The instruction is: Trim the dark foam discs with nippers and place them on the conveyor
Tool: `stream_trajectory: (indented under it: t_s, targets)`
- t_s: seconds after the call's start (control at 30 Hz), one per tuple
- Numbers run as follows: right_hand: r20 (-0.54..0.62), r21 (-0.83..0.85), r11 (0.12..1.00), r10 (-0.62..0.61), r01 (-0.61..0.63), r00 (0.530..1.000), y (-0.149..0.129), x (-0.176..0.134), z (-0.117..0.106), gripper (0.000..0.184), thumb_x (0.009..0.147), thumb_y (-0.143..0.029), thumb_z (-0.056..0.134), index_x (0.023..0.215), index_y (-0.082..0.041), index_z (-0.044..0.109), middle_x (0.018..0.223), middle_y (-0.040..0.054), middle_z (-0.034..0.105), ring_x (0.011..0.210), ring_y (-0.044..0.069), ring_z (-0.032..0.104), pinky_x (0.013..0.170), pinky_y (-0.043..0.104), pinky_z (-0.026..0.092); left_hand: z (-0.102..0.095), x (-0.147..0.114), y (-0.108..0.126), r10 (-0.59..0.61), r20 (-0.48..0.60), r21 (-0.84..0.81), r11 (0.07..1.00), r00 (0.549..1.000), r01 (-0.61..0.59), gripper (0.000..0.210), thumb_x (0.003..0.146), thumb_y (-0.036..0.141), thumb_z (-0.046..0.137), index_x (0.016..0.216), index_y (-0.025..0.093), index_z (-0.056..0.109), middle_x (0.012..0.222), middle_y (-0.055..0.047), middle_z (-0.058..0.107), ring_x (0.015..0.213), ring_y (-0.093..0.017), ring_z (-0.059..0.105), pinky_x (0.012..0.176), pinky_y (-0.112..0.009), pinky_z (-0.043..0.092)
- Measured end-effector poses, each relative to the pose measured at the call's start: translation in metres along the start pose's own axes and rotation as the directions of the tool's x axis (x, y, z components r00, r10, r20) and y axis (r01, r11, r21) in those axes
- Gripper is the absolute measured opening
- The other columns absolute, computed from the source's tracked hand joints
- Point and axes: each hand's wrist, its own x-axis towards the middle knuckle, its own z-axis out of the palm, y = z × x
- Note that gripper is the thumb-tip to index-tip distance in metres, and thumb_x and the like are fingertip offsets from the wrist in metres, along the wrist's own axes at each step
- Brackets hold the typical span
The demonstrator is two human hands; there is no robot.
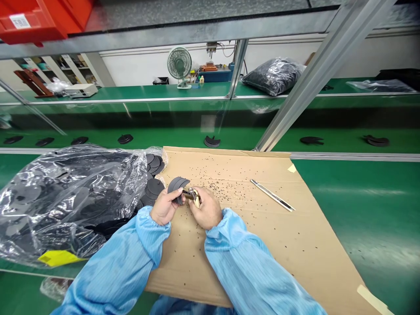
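Head view: our left fingers (175, 194) pinch black discs (177, 183), our right fingers (204, 196) wrap pliers (197, 201), which could misbite if the discs slip.

I wear loose light-blue sleeves (113, 262) — finely striped, slightly shiny, gathered at puckered cuffs (152, 225) — and my left hand (165, 208) and right hand (207, 209) are bare.

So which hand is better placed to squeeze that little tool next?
Probably the right hand: its fingers are wrapped around the tool, whose tip points towards the black pieces. The left hand is busy pinching those pieces.
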Motion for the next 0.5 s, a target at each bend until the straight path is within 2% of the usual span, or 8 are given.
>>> stream_trajectory:
  t_s: [0.5]
  targets:
    - [0.02,-0.016,1.0,-0.004,0.005,1.0,-0.0003,-0.0004,0.0001,0.026,0.073,-0.017,0.057,0.099,-0.021,0.061,0.093,0.0052,0.065,0.089,0.023,0.058,0.081,0.035,0.046,0.001,-0.0001,-0.0002,0.015,0.015,0.015,1.0,1.0,-0.015,0.017,0.068,0.023,0.074,0.073,0.013,0.062,0.066,-0.001,0.058,0.056,-0.012,0.053,0.055,-0.027,0.044]
